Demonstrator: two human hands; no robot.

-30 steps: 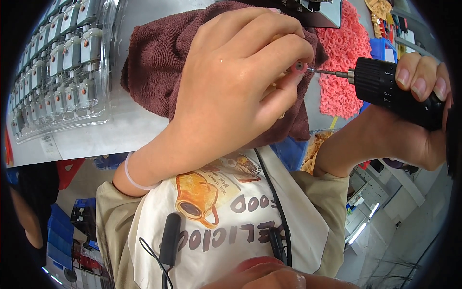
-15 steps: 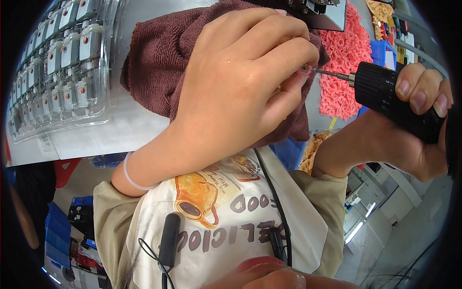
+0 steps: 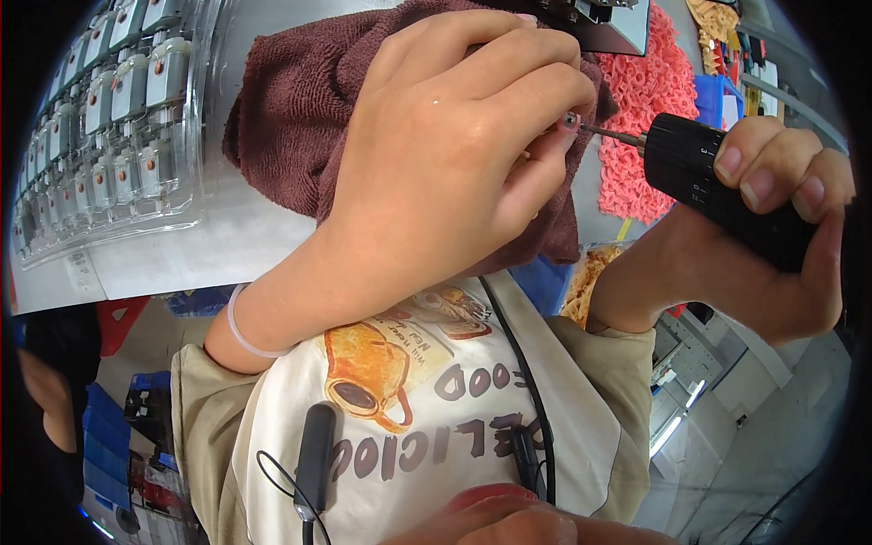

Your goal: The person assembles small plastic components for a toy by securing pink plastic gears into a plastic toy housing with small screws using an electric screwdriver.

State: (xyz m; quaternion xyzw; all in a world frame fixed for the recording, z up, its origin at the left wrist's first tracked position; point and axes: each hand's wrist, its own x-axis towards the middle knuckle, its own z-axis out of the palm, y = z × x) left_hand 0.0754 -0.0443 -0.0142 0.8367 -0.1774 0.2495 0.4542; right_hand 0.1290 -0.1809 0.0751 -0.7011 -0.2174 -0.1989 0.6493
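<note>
My left hand (image 3: 463, 145) rests over a maroon towel (image 3: 291, 118), its fingers curled and pinched together. Between thumb and fingertips shows the small round metal end of a part (image 3: 570, 119); the rest of that part is hidden by the fingers. My right hand (image 3: 781, 173) is wrapped around a black electric screwdriver (image 3: 681, 163), held nearly level from the right. Its thin bit (image 3: 610, 134) points left, with the tip at or very near the metal end; whether they touch I cannot tell.
A clear plastic tray (image 3: 202, 173) with rows of small silver motor-like parts stands at the left. Beyond the right side of the towel lies a heap of pink ring-shaped pieces (image 3: 636, 136). A dark metal fixture (image 3: 609, 27) stands at the far edge, near a blue bin (image 3: 713, 100).
The screwdriver and my right hand have shifted a little to the left. My left hand has moved slightly left and up, and the small part's metal end shows more clearly between its fingertips.
</note>
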